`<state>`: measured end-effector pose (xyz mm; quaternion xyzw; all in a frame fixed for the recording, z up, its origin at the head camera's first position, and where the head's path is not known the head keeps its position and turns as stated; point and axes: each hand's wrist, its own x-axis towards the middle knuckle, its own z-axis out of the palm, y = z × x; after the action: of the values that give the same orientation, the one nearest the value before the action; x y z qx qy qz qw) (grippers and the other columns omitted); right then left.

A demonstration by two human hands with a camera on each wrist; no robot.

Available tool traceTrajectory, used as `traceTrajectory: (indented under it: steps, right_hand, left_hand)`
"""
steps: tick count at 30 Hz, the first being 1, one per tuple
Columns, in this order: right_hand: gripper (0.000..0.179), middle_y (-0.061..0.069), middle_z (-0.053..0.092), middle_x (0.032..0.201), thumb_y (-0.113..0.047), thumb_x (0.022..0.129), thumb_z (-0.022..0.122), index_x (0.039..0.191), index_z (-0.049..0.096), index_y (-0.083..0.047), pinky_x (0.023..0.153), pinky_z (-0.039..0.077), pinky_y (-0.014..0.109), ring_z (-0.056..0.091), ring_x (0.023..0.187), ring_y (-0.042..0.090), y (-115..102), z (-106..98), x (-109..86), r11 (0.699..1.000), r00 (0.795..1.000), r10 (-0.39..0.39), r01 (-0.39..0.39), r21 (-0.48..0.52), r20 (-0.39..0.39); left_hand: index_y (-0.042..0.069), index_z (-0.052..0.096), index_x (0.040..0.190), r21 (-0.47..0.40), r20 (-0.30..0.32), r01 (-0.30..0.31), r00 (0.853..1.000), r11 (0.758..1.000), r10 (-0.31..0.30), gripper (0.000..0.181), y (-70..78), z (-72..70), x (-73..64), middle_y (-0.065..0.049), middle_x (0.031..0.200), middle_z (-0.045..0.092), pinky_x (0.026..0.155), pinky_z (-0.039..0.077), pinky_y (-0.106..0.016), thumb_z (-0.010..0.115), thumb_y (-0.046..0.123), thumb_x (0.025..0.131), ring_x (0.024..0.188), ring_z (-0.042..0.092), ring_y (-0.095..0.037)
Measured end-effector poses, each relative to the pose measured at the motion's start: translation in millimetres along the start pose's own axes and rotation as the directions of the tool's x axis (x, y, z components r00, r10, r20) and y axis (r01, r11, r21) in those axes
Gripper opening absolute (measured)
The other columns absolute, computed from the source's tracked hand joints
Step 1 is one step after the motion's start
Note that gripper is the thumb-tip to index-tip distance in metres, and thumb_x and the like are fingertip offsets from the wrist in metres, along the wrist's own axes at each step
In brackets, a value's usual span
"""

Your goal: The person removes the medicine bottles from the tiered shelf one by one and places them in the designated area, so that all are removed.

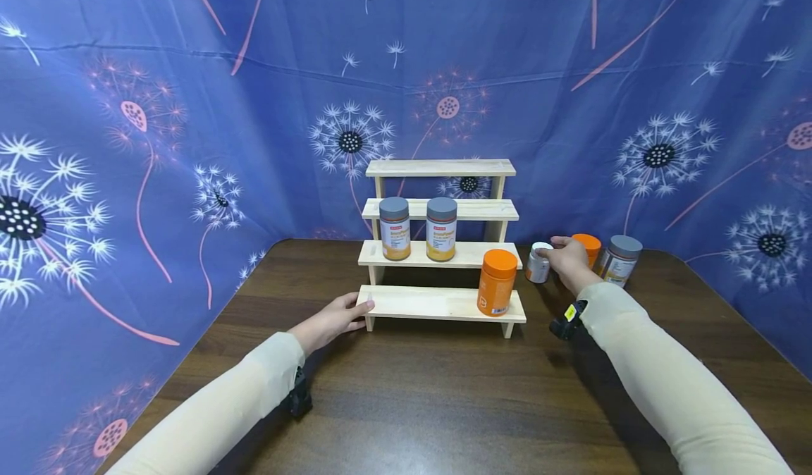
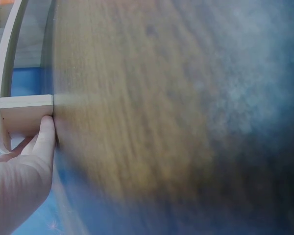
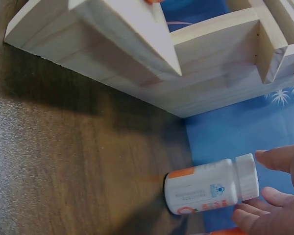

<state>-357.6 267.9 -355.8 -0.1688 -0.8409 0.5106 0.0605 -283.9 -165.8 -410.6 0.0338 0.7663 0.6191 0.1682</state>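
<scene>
One hand steadies the stand at its lower left corner, the other is at the white bottle.
The left hand grips the left end of the stand's lowest shelf, while the right hand has thumb and fingers about the cap of the bottle; I can't tell whether they pinch it. That bottle stands on the brown table, just right of the stand. Next to the right hand, on its far side from the bottle, are an orange-lidded jar and a grey-lidded jar. An orange jar sits at the lowest shelf's right end, and two more grey-lidded jars stand one shelf up.
</scene>
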Motion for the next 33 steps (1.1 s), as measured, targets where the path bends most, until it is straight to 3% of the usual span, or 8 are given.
traceTrajectory:
  steps: [12,27,33]
  right_hand:
    - [0.059,0.024,0.037,0.15,-0.021,0.098,0.056,0.148,0.033,0.0,0.111,0.043,0.05,0.043,0.132,0.04,-2.5,-7.7,-2.9,0.999,1.0,-0.025,0.025,-0.022,0.016]
    - [0.065,0.019,0.037,0.152,-0.024,0.095,0.062,0.149,0.033,-0.002,0.117,0.035,0.049,0.038,0.138,0.037,-44.2,-24.2,-10.3,0.996,0.997,-0.073,0.073,0.046,-0.001]
    - [0.067,0.016,0.044,0.149,-0.031,0.092,0.067,0.147,0.039,-0.006,0.118,0.031,0.053,0.04,0.138,0.034,-58.2,-28.1,-9.1,0.995,0.997,-0.07,0.071,0.074,-0.012]
  left_hand:
    - [-0.009,0.026,0.147,0.003,0.01,-0.014,1.0,1.0,0.014,0.058,-0.9,0.5,0.4,-0.029,0.145,0.038,0.111,0.043,-0.045,0.049,0.021,0.103,0.135,0.041,-0.038]
    - [-0.007,0.025,0.148,0.01,0.005,0.006,1.0,1.0,-0.006,0.059,1.4,0.0,-0.1,-0.028,0.147,0.037,0.111,0.044,-0.045,0.05,0.021,0.102,0.134,0.042,-0.038]
    - [-0.008,0.026,0.147,0.006,0.011,0.002,1.0,1.0,-0.002,0.057,3.5,0.3,-2.1,-0.028,0.145,0.039,0.111,0.043,-0.046,0.049,0.02,0.103,0.135,0.042,-0.037]
